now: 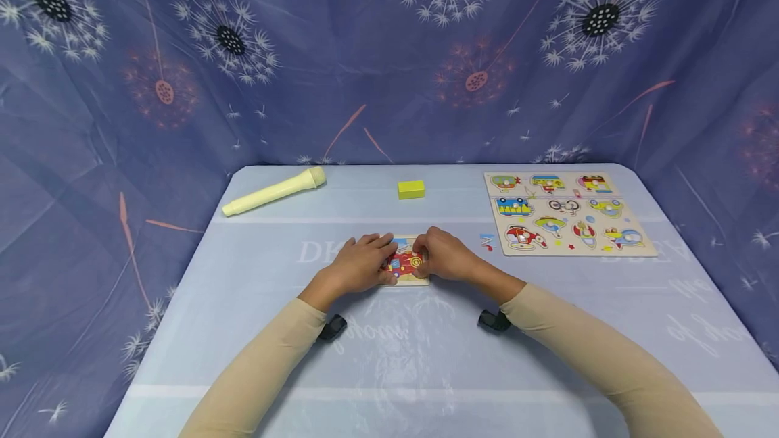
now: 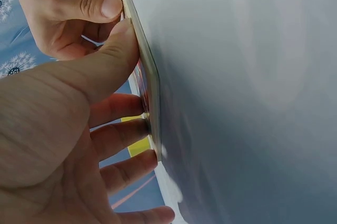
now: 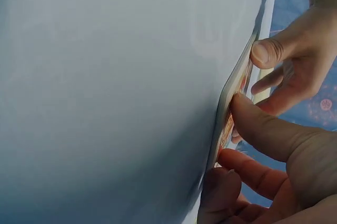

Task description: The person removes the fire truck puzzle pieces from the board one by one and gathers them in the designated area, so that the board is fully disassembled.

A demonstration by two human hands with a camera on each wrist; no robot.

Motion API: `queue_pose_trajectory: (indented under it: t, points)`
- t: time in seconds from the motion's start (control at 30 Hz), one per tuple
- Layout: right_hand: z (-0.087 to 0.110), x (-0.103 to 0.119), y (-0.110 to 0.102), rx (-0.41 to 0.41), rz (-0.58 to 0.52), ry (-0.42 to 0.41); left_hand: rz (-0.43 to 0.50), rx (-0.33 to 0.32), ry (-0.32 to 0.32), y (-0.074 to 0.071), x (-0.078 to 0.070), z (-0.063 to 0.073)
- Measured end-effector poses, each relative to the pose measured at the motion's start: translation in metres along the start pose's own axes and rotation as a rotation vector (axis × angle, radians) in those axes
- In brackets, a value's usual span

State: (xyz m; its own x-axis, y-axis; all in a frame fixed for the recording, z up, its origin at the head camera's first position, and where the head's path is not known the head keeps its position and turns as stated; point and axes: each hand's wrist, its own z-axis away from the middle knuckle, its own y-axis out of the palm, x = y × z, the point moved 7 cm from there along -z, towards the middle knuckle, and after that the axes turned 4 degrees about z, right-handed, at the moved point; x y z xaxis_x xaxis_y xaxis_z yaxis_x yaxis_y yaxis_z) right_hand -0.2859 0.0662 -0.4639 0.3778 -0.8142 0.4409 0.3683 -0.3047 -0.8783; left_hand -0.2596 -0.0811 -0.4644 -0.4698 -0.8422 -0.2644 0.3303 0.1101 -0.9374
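A small wooden jigsaw puzzle (image 1: 404,264) with a red vehicle picture lies flat on the table between both hands. My left hand (image 1: 363,263) rests over its left side. In the left wrist view that thumb (image 2: 122,37) touches the near edge, and the fairly straight fingers (image 2: 124,135) spread along the board. From the right, my right hand (image 1: 449,253) grips the puzzle's right side with curled fingers. Its thumb (image 3: 253,113) presses on the top face in the right wrist view, with fingertips right at the board's edge. The hands cover parts of the picture.
A loose blue puzzle piece (image 1: 488,242) lies right of the right hand. Farther right is a large wooden knob puzzle (image 1: 572,211) with vehicle pictures. A yellow block (image 1: 410,189) sits behind the hands, and a pale yellow toy microphone (image 1: 274,192) lies at the back left.
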Motion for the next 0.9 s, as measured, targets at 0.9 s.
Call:
queue_pose_trajectory:
  t: [0.9]
  points:
    - [0.002, 0.004, -0.001, -0.030, 0.003, -0.052, -0.011, 0.127, 0.197, 0.007, -0.022, 0.028]
